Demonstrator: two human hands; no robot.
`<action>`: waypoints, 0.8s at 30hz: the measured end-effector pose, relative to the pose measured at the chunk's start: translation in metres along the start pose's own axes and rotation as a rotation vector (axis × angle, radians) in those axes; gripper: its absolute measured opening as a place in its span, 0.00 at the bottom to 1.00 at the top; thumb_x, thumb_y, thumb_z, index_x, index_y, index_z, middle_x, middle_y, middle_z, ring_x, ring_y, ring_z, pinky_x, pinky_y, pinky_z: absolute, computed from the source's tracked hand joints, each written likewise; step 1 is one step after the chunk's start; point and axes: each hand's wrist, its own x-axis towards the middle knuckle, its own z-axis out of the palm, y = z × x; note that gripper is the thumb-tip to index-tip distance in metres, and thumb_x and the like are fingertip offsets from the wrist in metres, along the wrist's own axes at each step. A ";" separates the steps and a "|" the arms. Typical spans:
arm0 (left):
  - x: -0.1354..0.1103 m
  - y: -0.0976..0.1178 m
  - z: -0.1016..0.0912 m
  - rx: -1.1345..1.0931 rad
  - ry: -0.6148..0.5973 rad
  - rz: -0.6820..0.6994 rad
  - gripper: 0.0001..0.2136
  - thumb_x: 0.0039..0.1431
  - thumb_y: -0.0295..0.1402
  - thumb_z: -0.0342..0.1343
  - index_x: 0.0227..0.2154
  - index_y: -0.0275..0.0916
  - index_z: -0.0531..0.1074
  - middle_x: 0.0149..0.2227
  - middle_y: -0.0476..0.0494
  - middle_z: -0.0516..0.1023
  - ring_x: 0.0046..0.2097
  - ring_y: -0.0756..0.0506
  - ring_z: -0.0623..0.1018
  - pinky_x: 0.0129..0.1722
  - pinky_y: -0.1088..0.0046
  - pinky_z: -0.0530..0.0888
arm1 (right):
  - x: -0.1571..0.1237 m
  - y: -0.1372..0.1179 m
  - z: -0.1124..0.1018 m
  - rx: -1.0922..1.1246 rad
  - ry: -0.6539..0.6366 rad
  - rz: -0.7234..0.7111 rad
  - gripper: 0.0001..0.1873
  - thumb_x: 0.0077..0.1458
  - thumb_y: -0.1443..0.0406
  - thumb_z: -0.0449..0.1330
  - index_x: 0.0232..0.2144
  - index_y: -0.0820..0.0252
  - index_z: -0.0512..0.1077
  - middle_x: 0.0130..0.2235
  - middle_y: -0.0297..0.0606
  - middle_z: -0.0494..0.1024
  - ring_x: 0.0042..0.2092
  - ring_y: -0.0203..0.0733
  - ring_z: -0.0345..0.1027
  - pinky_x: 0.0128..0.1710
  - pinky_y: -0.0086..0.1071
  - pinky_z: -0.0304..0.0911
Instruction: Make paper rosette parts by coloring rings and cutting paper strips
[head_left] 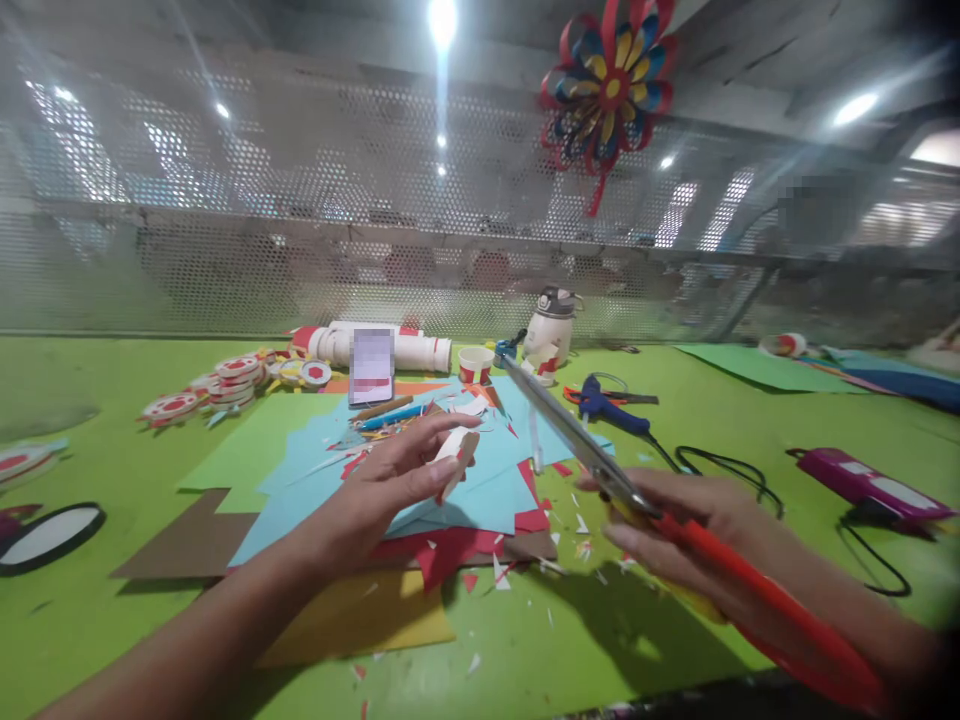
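Note:
My left hand is closed on a small white piece with a folded look, pinched between thumb and fingers above the paper sheets. In my right hand is a pair of scissors with red and yellow handles, the blades pointing up and away to the left. The blades look closed together and stand apart from the white piece. Beneath my left hand lie light blue paper sheets with red paper, brown paper and paper scraps about them.
A phone leans against white paper tubes. Decorated discs are stacked at left. Behind are a paper cup and a bottle. At right lie a blue glue gun with its cord and a purple device.

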 end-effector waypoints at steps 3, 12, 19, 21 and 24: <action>0.001 0.002 -0.001 0.059 -0.004 0.044 0.18 0.59 0.40 0.55 0.52 0.51 0.69 0.53 0.45 0.70 0.51 0.41 0.68 0.46 0.67 0.64 | -0.011 0.004 0.005 -0.058 -0.153 -0.024 0.11 0.55 0.61 0.56 0.31 0.60 0.77 0.24 0.36 0.75 0.24 0.39 0.67 0.22 0.28 0.63; 0.001 0.001 -0.002 0.118 -0.040 0.047 0.19 0.58 0.38 0.57 0.53 0.51 0.69 0.60 0.45 0.64 0.58 0.38 0.64 0.56 0.58 0.59 | -0.023 0.000 0.008 0.066 -0.294 -0.016 0.10 0.57 0.62 0.56 0.39 0.53 0.76 0.36 0.34 0.80 0.35 0.41 0.74 0.33 0.29 0.69; 0.000 0.003 0.000 0.148 -0.076 0.006 0.20 0.57 0.38 0.57 0.53 0.48 0.69 0.59 0.42 0.65 0.60 0.37 0.61 0.55 0.59 0.60 | -0.020 0.002 0.011 0.075 -0.294 -0.042 0.08 0.57 0.62 0.57 0.34 0.56 0.76 0.36 0.37 0.80 0.35 0.43 0.74 0.31 0.31 0.69; 0.000 0.004 0.000 0.152 -0.080 0.002 0.20 0.57 0.38 0.57 0.54 0.47 0.69 0.60 0.41 0.64 0.60 0.36 0.61 0.54 0.59 0.61 | -0.020 0.003 0.011 0.063 -0.284 -0.047 0.08 0.56 0.63 0.57 0.34 0.57 0.76 0.34 0.37 0.80 0.33 0.43 0.73 0.30 0.31 0.69; 0.000 0.003 -0.001 0.131 -0.090 -0.010 0.20 0.58 0.38 0.57 0.54 0.47 0.69 0.60 0.42 0.63 0.60 0.36 0.61 0.53 0.60 0.62 | -0.019 0.002 0.010 0.052 -0.308 -0.065 0.09 0.57 0.62 0.57 0.34 0.57 0.77 0.32 0.36 0.80 0.31 0.41 0.73 0.29 0.30 0.68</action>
